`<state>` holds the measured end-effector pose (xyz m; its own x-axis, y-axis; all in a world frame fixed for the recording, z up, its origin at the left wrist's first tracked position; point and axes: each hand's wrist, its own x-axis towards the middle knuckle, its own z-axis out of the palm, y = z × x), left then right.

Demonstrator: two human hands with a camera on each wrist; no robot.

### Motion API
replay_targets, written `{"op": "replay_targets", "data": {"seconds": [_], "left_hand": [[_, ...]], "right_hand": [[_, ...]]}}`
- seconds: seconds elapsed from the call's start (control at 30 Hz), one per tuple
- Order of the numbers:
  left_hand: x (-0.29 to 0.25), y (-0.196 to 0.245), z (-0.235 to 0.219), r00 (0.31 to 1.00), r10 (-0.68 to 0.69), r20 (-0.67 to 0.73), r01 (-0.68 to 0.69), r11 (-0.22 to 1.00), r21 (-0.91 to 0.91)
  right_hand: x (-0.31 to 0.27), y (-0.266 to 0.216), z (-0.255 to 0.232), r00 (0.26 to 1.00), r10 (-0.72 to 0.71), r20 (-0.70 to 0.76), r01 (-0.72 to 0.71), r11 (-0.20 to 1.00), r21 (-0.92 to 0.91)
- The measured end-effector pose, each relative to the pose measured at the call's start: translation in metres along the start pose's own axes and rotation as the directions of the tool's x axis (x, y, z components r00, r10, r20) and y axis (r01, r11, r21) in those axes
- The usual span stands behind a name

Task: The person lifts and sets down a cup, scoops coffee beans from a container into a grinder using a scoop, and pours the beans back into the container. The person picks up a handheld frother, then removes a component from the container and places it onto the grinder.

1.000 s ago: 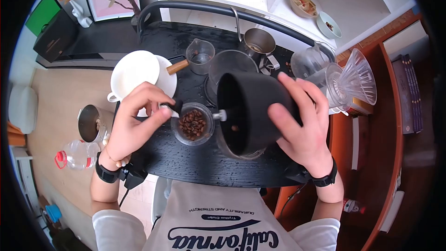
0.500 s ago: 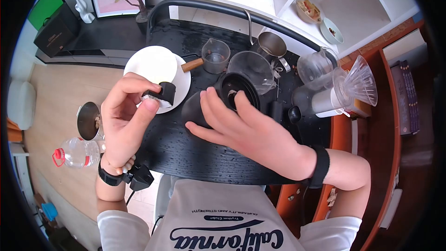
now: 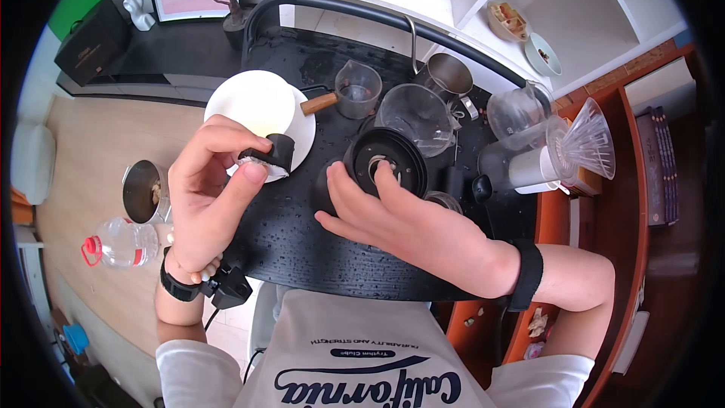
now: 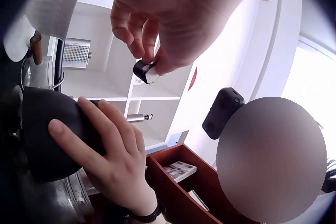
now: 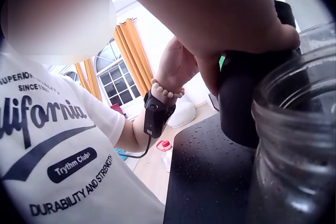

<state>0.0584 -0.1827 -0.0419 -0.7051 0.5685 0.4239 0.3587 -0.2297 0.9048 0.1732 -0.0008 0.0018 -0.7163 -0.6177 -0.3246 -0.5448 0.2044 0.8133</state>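
My left hand (image 3: 208,189) pinches a small black-and-silver part (image 3: 281,153) between thumb and fingers, raised over the table's left side, near a white cup (image 3: 249,102). In the middle, my right hand (image 3: 423,223) holds a black, rounded grinder body (image 3: 413,166) from the near side. Its round recessed end faces up in the head view. The left wrist view shows the fingers spread round the body (image 4: 39,148). Close behind it stands an open glass jar (image 3: 445,200), large in the right wrist view. The cup of coffee beans seen earlier is hidden now.
Behind the hands stand a glass beaker (image 3: 359,92), a clear bowl (image 3: 427,121) and a metal pitcher (image 3: 453,74). A wooden handle (image 3: 319,103) lies by the saucer. At right are a ribbed clear dripper (image 3: 589,143) and a black scoop (image 3: 482,187). Water drops dot the black table (image 3: 340,264).
My right hand has swung the grinder body from sideways to recessed end up, and off the glass jar. The bean cup has gone from sight. My left hand has lifted the small part slightly.
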Motion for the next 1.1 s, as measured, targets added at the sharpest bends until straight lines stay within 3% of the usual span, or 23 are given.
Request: {"op": "replay_targets", "data": {"seconds": [0.03,0.13,0.17,0.27,0.37,0.43,0.5,0.57,0.6,0.67,0.7,0.77,0.8,0.83,0.9,0.97,1.07,1.1], "left_hand": [[0.000,0.000,0.001,1.000,0.003,-0.005,-0.003,1.000,-0.004],[-0.001,0.001,0.002,1.000,0.005,-0.012,-0.005,1.000,-0.019],[-0.001,0.001,0.002,1.000,0.006,-0.015,-0.006,1.000,-0.029],[-0.001,0.001,-0.001,1.000,0.007,-0.022,-0.007,1.000,-0.010],[-0.001,0.002,0.001,1.000,0.010,-0.027,-0.011,0.999,-0.047],[-0.001,0.003,0.003,1.000,0.003,-0.018,-0.004,0.999,-0.040],[-0.002,0.003,0.006,1.000,0.000,-0.003,0.000,0.999,-0.039],[-0.002,0.002,0.009,1.000,-0.023,0.017,0.023,1.000,-0.007],[-0.001,0.004,0.013,0.999,-0.033,0.012,0.033,0.999,-0.035],[0.000,0.004,0.017,0.999,-0.027,0.027,0.028,0.999,-0.039],[0.000,0.004,0.018,0.999,-0.029,0.028,0.030,0.999,-0.031],[0.000,0.005,0.023,0.999,-0.035,0.041,0.036,0.999,-0.023],[0.001,0.006,0.024,0.998,-0.031,0.050,0.031,0.999,-0.012],[0.001,0.007,0.026,0.998,-0.027,0.059,0.027,1.000,0.000],[0.002,0.007,0.027,0.997,-0.015,0.073,0.013,1.000,0.023],[0.001,0.006,0.028,0.997,0.003,0.076,-0.005,1.000,0.026],[0.001,0.007,0.028,0.997,-0.011,0.075,0.009,1.000,0.024],[0.000,0.007,0.026,0.998,-0.020,0.063,0.017,0.999,0.037]], "right_hand": [[-0.001,0.000,0.001,1.000,0.002,0.001,-0.002,1.000,-0.001],[-0.008,0.001,0.005,0.948,0.301,-0.098,-0.272,0.933,0.236],[-0.013,0.002,0.007,0.949,0.301,-0.099,-0.272,0.933,0.235],[-0.031,0.004,0.011,0.731,0.659,-0.177,-0.528,0.712,0.463],[-0.056,-0.001,0.023,0.608,0.785,-0.116,-0.556,0.526,0.643],[-0.067,-0.014,0.032,0.456,0.889,-0.051,-0.512,0.308,0.802],[-0.074,-0.030,0.039,0.326,0.945,-0.031,-0.380,0.161,0.911],[-0.080,-0.054,0.041,0.239,0.956,0.173,-0.254,-0.110,0.961],[-0.082,-0.056,0.040,0.230,0.957,0.177,-0.270,-0.112,0.956],[-0.084,-0.060,0.037,0.222,0.946,0.235,-0.041,-0.232,0.972],[-0.086,-0.064,0.038,0.214,0.948,0.237,-0.054,-0.231,0.971],[-0.091,-0.075,0.042,0.254,0.903,0.347,0.085,-0.378,0.922],[-0.092,-0.083,0.042,0.238,0.876,0.420,0.118,-0.455,0.883],[-0.094,-0.086,0.043,0.232,0.877,0.421,0.117,-0.455,0.883],[-0.096,-0.091,0.046,0.289,0.808,0.513,0.195,-0.574,0.795],[-0.094,-0.090,0.047,0.253,0.835,0.488,0.126,-0.529,0.839],[-0.081,-0.061,0.049,0.175,0.979,0.102,-0.094,-0.087,0.992],[-0.079,-0.056,0.050,0.181,0.978,0.101,-0.076,-0.089,0.993]]}}
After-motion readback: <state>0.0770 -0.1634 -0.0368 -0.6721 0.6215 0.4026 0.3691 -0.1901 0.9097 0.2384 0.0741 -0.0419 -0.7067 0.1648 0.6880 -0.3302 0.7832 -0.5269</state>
